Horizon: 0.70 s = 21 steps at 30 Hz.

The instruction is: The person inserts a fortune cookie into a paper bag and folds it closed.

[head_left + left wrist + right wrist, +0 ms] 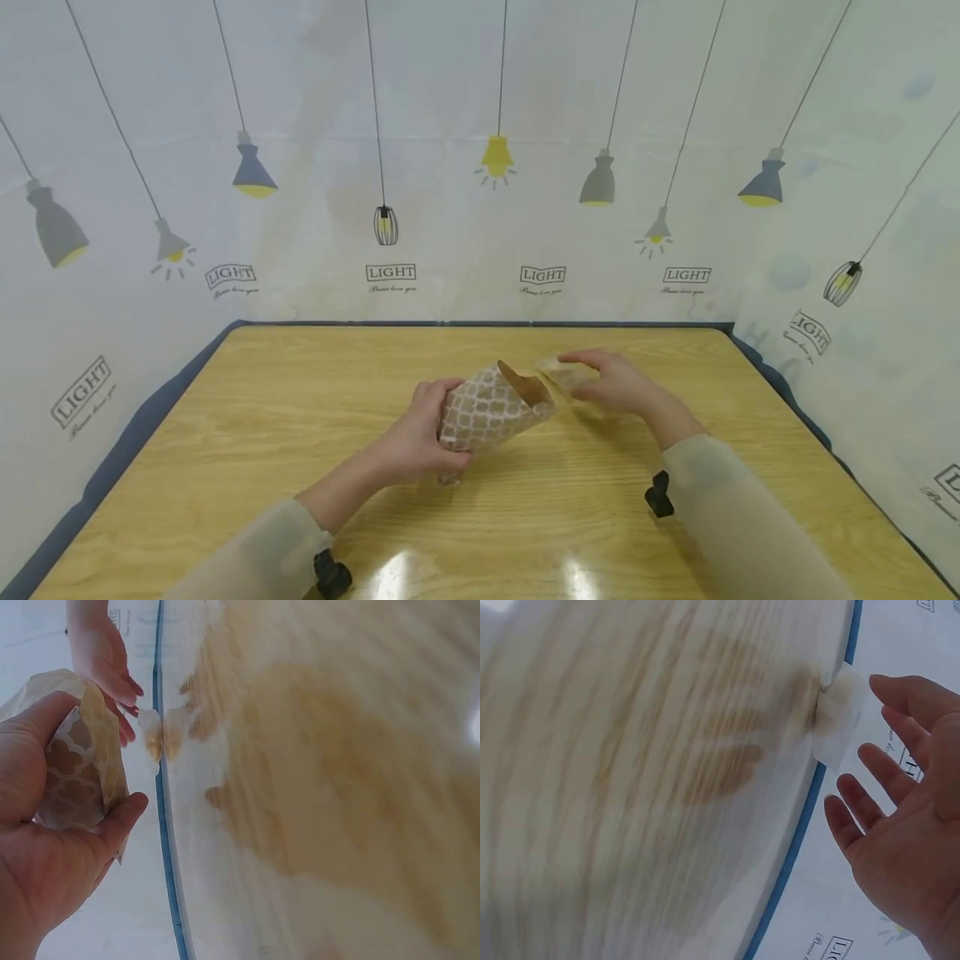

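My left hand (423, 433) grips a brown paper bag (483, 412) with a white lattice pattern, thumb on one side and fingers on the other. The bag tilts over the table, its mouth spread toward my right hand (618, 385). That hand hovers just beyond the mouth, its fingers apart and nearly straight. Close by its fingertips is a small pale, see-through packet (838, 712) with something tan inside, blurred in the right wrist view. In the left wrist view the packet (151, 739) shows just below the right fingertips, outside the bag.
A glossy wooden table (262, 417) lies under both hands and mirrors them. Dark blue edging (480, 323) runs along its back and sides. White wall sheets (450, 100) printed with hanging lamps enclose the back and both sides.
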Motion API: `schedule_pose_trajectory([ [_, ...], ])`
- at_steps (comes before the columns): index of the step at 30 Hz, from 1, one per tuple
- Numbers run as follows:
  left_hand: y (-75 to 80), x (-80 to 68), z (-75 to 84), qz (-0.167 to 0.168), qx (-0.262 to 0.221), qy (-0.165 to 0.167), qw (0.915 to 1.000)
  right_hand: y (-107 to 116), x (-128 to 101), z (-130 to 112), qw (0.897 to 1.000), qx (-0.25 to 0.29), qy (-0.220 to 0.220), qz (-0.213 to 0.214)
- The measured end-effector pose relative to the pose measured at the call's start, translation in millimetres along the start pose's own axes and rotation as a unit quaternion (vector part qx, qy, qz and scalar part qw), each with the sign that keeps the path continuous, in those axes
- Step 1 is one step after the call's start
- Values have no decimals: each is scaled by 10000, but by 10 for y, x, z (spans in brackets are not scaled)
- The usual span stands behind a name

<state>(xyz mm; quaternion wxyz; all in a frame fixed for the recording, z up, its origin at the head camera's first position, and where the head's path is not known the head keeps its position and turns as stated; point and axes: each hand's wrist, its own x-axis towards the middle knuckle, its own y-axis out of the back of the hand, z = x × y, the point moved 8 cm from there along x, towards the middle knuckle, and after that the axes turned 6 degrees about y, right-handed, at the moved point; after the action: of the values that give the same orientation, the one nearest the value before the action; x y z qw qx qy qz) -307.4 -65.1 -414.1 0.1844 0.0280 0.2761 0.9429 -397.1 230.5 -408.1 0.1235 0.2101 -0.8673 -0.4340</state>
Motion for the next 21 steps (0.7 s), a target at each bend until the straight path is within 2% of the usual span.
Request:
schedule_pose_trajectory([
  [4,-4,6,-4,8,-19,-25,10000,-127,78,47,9986,-33,-349,-398],
  [8,-9,15,-3,-34,-70,-124,9999,-165,95,75,9958,-329,-719,-462],
  [12,-3,13,4,-51,-84,-211,9997,-121,45,28,9950,-729,-603,-309],
  [16,-3,12,19,-65,-96,-321,9994,-77,-99,-5,9954,-841,-328,-325],
  [19,-12,11,36,-95,-135,-409,9990,16,-264,-40,9964,-768,-213,-273],
  [21,-13,8,34,-93,-175,-414,9989,122,-379,-95,9982,-560,-215,-92],
])
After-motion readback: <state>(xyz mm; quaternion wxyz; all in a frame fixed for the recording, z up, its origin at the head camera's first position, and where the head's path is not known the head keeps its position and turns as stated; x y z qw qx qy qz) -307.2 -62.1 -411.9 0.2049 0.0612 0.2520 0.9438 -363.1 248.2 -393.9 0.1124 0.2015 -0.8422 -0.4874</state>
